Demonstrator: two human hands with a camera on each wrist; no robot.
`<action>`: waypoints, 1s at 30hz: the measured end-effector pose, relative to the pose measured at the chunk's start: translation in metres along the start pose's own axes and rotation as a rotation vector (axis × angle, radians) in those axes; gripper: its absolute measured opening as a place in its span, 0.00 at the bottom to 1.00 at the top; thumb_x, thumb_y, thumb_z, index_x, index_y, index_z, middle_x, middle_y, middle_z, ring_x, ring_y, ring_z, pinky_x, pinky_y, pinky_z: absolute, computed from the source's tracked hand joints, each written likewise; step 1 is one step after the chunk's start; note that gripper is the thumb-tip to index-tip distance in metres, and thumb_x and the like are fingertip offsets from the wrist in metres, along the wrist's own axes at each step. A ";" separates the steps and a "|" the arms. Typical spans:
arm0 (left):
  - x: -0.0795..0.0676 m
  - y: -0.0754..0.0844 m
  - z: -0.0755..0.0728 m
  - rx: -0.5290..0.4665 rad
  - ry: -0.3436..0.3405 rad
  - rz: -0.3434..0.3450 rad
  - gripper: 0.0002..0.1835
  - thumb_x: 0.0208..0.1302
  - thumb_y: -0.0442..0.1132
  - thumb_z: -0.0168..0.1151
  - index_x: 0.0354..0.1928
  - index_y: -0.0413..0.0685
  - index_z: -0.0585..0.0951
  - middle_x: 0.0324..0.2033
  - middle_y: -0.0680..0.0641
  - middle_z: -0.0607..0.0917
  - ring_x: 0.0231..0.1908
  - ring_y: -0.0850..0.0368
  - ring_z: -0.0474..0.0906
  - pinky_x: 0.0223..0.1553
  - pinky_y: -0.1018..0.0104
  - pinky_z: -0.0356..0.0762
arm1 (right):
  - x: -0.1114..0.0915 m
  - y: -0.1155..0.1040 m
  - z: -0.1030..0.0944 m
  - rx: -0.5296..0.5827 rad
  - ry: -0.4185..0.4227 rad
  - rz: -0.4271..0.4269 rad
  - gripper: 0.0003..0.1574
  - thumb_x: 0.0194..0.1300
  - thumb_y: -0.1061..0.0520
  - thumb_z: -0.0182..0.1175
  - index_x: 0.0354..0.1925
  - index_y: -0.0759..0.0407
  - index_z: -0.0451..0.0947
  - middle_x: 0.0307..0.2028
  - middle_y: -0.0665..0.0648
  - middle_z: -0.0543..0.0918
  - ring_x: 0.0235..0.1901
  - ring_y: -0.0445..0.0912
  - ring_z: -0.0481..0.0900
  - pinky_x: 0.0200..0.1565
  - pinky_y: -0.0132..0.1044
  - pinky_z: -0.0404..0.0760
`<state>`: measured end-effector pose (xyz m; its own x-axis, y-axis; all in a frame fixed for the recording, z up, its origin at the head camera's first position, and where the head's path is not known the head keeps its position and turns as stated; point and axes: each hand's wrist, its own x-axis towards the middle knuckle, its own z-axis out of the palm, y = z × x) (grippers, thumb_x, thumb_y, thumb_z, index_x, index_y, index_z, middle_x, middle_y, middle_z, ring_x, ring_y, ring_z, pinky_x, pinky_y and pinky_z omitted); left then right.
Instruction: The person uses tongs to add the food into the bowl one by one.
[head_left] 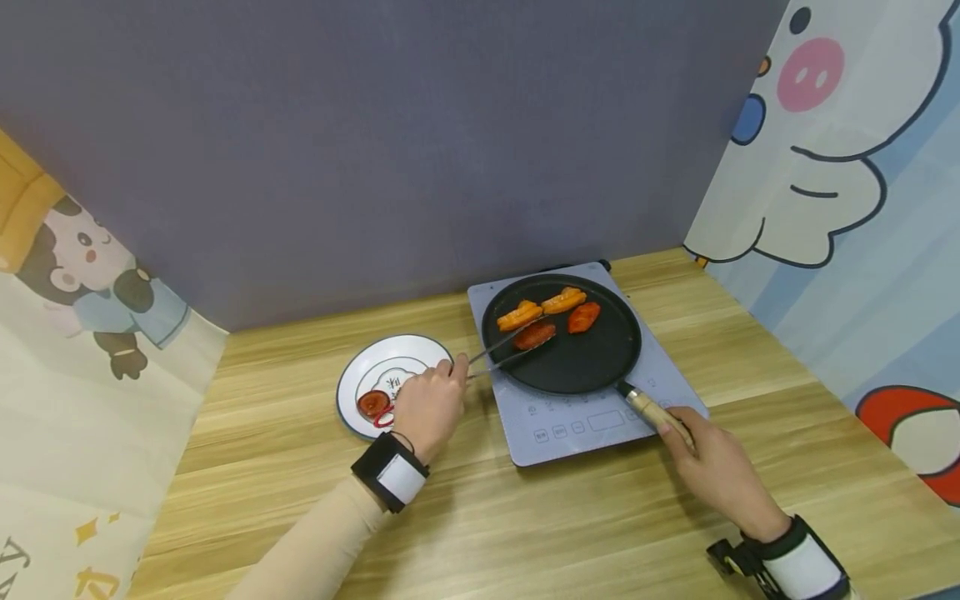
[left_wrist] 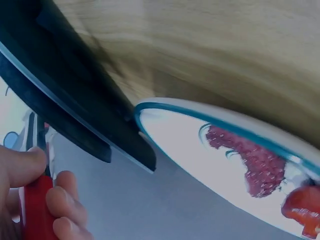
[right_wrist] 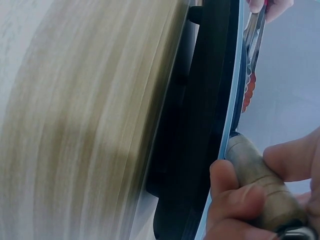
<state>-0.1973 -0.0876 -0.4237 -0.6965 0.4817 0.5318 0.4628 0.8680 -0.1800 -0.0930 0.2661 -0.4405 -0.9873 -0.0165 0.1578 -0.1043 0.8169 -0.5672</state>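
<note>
My left hand grips red-handled metal tongs, the red handle also showing in the left wrist view. The tong arms reach over a black flat frying pan, their tips on either side of a dark red piece of meat. Two orange pieces of food and a red piece lie in the pan near it. My right hand holds the pan's wooden handle, fingers and thumb wrapped round it. The pan sits on a flat induction cooker.
Left of the cooker, a white plate with a dark rim carries a round reddish piece of food, partly behind my left hand. A pinkish-red piece also shows on it. The wood-grain table meets a grey panel behind.
</note>
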 end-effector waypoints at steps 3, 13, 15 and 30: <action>0.000 0.003 -0.003 -0.019 -0.004 -0.017 0.19 0.54 0.43 0.61 0.45 0.41 0.73 0.24 0.45 0.78 0.17 0.51 0.72 0.12 0.58 0.71 | 0.000 0.000 0.000 -0.001 0.002 0.000 0.23 0.68 0.46 0.44 0.51 0.61 0.67 0.17 0.53 0.67 0.14 0.44 0.62 0.16 0.39 0.62; -0.012 0.005 -0.004 -0.100 -0.075 -0.102 0.19 0.56 0.46 0.59 0.45 0.42 0.74 0.24 0.46 0.79 0.18 0.51 0.74 0.13 0.55 0.70 | -0.001 0.000 0.000 0.003 0.008 -0.012 0.22 0.68 0.47 0.45 0.51 0.61 0.67 0.18 0.53 0.67 0.15 0.44 0.62 0.16 0.39 0.63; -0.013 0.005 -0.005 -0.117 -0.073 -0.112 0.17 0.56 0.46 0.59 0.43 0.43 0.74 0.24 0.46 0.79 0.18 0.51 0.74 0.13 0.55 0.70 | 0.000 0.001 0.000 0.006 0.009 -0.013 0.23 0.68 0.47 0.45 0.51 0.61 0.67 0.18 0.53 0.67 0.15 0.44 0.62 0.16 0.39 0.63; -0.010 0.004 -0.011 -0.218 -0.140 -0.166 0.12 0.60 0.46 0.56 0.41 0.47 0.76 0.24 0.49 0.79 0.17 0.51 0.73 0.14 0.56 0.70 | 0.000 -0.001 0.000 0.000 0.003 -0.001 0.23 0.68 0.46 0.44 0.52 0.61 0.67 0.17 0.53 0.67 0.14 0.44 0.62 0.15 0.39 0.62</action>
<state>-0.1823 -0.0903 -0.4204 -0.8343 0.3605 0.4171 0.4326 0.8971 0.0900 -0.0931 0.2657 -0.4397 -0.9869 -0.0160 0.1607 -0.1056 0.8167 -0.5674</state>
